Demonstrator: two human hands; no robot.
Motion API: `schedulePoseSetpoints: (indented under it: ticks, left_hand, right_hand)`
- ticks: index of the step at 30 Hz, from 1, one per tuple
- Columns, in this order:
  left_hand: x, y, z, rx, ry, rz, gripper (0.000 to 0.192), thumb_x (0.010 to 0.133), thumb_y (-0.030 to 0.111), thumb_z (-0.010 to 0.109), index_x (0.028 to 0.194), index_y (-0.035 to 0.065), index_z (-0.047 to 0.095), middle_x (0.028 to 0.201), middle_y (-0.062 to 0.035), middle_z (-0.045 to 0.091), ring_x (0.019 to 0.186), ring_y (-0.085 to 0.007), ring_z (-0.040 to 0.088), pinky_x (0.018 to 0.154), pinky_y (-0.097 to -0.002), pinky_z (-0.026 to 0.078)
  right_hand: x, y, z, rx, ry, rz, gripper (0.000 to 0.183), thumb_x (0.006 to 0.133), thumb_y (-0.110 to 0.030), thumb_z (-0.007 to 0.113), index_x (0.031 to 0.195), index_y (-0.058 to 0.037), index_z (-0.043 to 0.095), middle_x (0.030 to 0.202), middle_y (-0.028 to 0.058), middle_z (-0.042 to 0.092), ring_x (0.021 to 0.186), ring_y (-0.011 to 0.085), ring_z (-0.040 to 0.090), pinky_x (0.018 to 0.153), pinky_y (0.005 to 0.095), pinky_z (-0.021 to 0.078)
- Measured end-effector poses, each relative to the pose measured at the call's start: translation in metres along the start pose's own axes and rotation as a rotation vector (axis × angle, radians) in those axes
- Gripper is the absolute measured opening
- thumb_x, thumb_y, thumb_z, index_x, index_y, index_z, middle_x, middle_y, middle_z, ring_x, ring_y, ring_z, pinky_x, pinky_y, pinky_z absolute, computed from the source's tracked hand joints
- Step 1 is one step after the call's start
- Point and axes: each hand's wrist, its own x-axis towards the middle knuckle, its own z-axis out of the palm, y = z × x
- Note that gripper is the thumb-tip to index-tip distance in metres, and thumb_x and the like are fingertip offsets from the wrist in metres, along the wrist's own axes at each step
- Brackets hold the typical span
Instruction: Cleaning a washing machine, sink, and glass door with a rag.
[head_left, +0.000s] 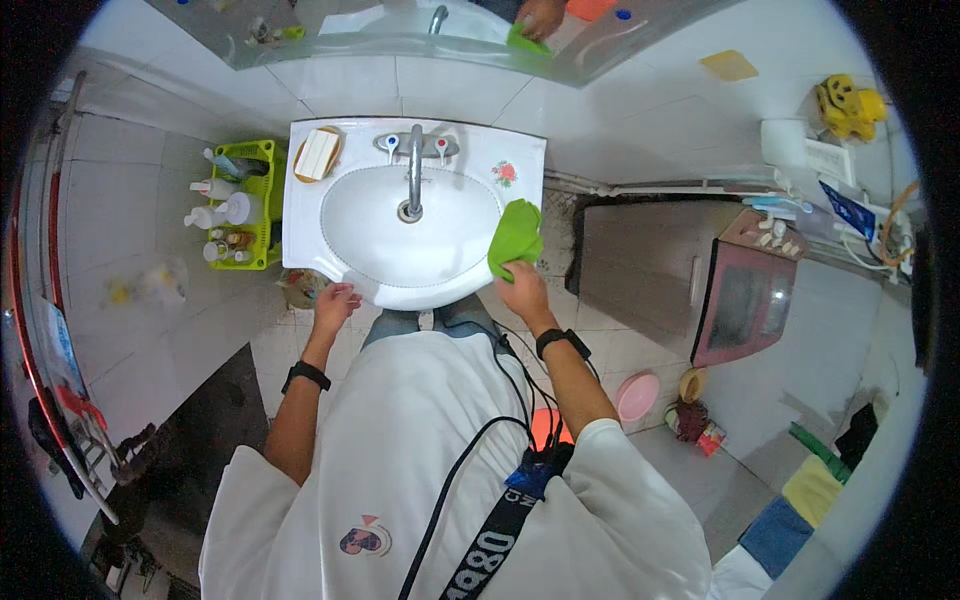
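Note:
My right hand (523, 289) grips a green cloth (516, 236), which lies over the right front rim of a white washbasin (442, 259). Off the basin's front left edge is my left hand (336, 305), its fingers loosely bent and nothing seen in them. A metal faucet (415, 176) with two small handles stands at the back of the basin, its spout above the drain (409, 212). White bars, probably soap, rest on a round dish (318, 155) at the back left corner. The mirror (405, 46) above reflects a hand and the green cloth.
Left of the basin, a lime green plastic basket (271, 202) holds several bottles. Right of it stands a brown and pink cabinet-like appliance (645, 262), with pipes along the wall behind. A pink basin (637, 397) sits on the floor at my right. Black cables (525, 390) hang near my right arm.

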Motion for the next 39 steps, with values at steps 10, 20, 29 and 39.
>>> schedulePoseSetpoints:
  ticks: [10,20,29,39]
  left_hand:
    - [0.002,-0.016,0.006,0.658,0.520,0.365,0.061,0.082,0.014,0.074,0.133,-0.0061,0.046,0.126,-0.0243,0.058,0.114,-0.0346,0.059,0.099,-0.0395,0.047]
    - [0.038,-0.036,0.005,0.217,0.313,0.209,0.077,0.083,0.011,0.074,0.144,-0.0051,0.030,0.142,-0.0249,0.047,0.127,-0.0340,0.051,0.104,-0.0415,0.045]
    - [0.022,-0.008,0.031,0.581,0.471,0.024,0.103,0.080,0.023,0.078,0.151,-0.0088,0.010,0.122,-0.0329,0.061,0.114,-0.0432,0.061,0.099,-0.0442,0.049]
    - [0.022,-0.016,0.034,0.718,0.529,0.069,0.103,0.079,0.028,0.078,0.152,-0.0060,0.014,0.118,-0.0300,0.064,0.108,-0.0426,0.064,0.094,-0.0468,0.051]
  right_hand:
    - [0.037,0.013,0.022,-0.351,-0.172,-0.057,0.081,0.093,-0.038,0.059,0.156,-0.0061,0.021,0.159,0.0336,0.001,0.144,0.0559,0.009,0.116,0.0612,0.0191]
    - [0.179,0.041,0.027,-0.341,-0.062,-0.054,0.076,0.097,-0.042,0.050,0.157,-0.0092,0.018,0.159,0.0339,-0.002,0.146,0.0554,-0.001,0.117,0.0629,0.0086]
    - [0.224,-0.024,0.049,-0.281,-0.136,-0.357,0.072,0.095,-0.033,0.054,0.157,-0.0129,0.023,0.159,0.0317,0.007,0.146,0.0539,0.007,0.117,0.0652,0.0102]
    - [0.213,0.042,-0.009,-0.399,-0.066,-0.249,0.071,0.096,-0.030,0.055,0.157,-0.0131,0.023,0.161,0.0294,0.006,0.146,0.0511,0.012,0.119,0.0577,0.0180]
